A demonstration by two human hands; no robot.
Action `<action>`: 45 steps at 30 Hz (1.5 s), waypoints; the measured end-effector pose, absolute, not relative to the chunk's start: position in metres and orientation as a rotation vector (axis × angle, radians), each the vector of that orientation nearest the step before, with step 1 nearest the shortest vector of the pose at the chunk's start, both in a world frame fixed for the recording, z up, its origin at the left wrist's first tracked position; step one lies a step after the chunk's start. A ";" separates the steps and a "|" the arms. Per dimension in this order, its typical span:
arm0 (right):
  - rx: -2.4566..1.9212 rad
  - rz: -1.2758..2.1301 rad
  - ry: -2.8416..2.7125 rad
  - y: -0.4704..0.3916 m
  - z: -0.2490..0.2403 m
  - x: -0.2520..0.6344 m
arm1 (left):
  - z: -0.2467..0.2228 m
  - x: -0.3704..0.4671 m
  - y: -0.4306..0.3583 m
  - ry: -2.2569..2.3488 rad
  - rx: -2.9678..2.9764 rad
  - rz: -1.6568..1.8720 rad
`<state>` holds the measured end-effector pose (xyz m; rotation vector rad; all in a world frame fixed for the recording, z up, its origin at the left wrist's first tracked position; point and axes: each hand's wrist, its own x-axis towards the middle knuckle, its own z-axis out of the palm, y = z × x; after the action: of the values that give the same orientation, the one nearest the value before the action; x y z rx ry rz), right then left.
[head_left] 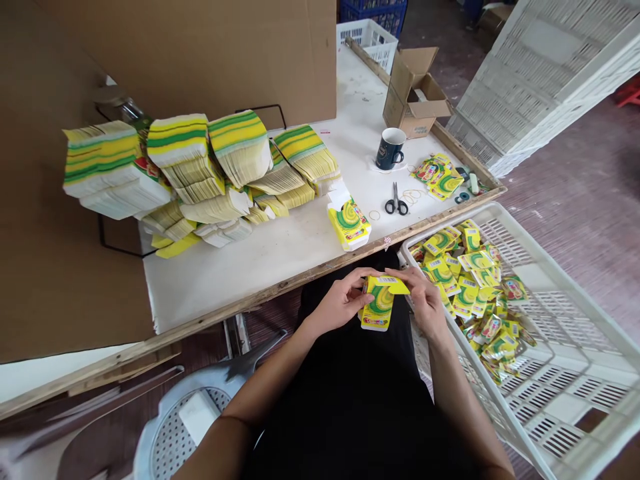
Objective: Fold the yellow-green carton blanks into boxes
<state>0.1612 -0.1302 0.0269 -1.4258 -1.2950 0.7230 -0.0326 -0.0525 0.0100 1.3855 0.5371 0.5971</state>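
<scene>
Left hand (345,299) pinching yellow box (380,307) by its side, above the lap; right hand (423,300) fingers at its top flap, which could crease if pressed askew. Beyond, open carton (349,223) sits near the worktop (270,257) edge; a forearm knock could tip it off.

Looks like a packing workshop: has bundles of flat, printed yellow-green cartons (177,140) on a wood-edged worktable (210,287), a white plastic crate (563,303) of small yellow packs (467,293) alongside, more crates (545,73) stacked beyond, and a scuffed, dull-red floor (575,173).
</scene>
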 end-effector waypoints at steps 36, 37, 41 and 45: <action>-1.139 0.570 -0.094 -0.129 -0.010 0.185 | -0.014 0.003 0.010 0.897 2.073 1.014; -1.141 0.621 -0.083 -0.130 -0.010 0.185 | -0.019 0.003 0.014 0.929 2.118 0.963; -1.142 0.811 -0.122 -0.128 -0.012 0.166 | -0.027 0.002 0.019 0.994 2.227 0.878; -1.160 0.902 -0.213 -0.120 -0.012 0.145 | -0.025 -0.003 0.021 1.025 2.254 0.926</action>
<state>0.1453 -0.1202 -0.0117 -1.1595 -0.2130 0.9017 -0.0030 0.0210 -0.0248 2.2537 1.0253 0.9260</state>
